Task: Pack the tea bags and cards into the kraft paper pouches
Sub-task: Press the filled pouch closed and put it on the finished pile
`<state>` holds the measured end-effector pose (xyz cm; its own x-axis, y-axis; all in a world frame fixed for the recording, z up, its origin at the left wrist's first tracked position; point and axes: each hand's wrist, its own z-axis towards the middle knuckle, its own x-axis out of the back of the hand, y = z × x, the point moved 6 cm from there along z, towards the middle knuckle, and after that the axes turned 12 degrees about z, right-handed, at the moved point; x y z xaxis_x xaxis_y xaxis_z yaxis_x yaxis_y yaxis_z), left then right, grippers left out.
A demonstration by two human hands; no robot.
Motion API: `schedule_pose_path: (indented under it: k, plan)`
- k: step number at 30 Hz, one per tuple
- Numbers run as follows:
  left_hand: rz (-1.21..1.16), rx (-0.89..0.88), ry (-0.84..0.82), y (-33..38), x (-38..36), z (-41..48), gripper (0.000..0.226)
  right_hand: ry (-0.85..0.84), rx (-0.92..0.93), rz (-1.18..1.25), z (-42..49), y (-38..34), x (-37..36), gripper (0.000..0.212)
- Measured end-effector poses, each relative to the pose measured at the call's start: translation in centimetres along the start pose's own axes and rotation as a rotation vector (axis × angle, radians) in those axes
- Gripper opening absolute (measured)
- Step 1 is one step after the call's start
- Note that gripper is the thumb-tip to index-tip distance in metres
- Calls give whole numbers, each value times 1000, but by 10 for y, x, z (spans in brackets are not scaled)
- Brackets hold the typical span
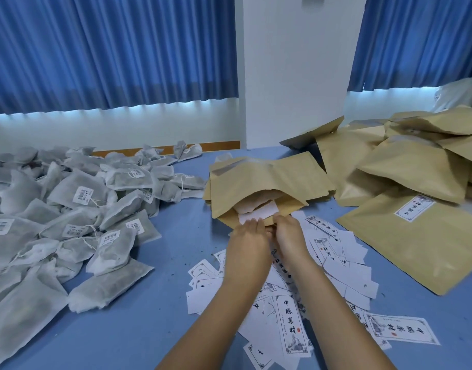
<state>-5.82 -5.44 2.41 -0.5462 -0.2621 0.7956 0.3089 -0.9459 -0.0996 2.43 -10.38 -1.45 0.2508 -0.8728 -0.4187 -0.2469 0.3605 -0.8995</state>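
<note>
Both hands are close together in the middle of the frame, at the open mouth of a kraft paper pouch (258, 182). This pouch lies on top of a stack of flat pouches (327, 186). A white tea bag (258, 212) sticks partly out of the mouth.

The left hand (249, 237) has its fingertips at the near edge of the tea bag. I cannot tell if it pinches the bag or only pushes on it. The right hand (288, 232) has its fingers curled on the lower lip of the pouch and holds it.

At the left of the frame a big pile of tea bags (77, 209) lies on the blue table (149, 316), many with a small barcode sticker and a string. Printed cards (293, 325) are scattered at the lower centre, under and beside the forearms.

At the upper right there is a heap of pouches (416, 161). Just below it lies a labelled pouch (416, 244) with a white sticker. Blue curtains (109, 49) hang behind the table.
</note>
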Motion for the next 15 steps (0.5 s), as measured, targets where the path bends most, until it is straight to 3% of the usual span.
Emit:
schedule_pose_path:
  k: [3,10,12,15]
  plan:
    - [146,-54,-225,14,-23,7,48,21,71,-201,0,-2,3,36]
    - [77,102,-607,-19,-44,40,51,14,96,-407,0,2,-2,34]
    - [107,118,-561,-16,-33,34,52,20,74,-325,2,2,0,28]
    - [0,139,-193,-3,12,24,18,12,64,-264,5,-1,4,36]
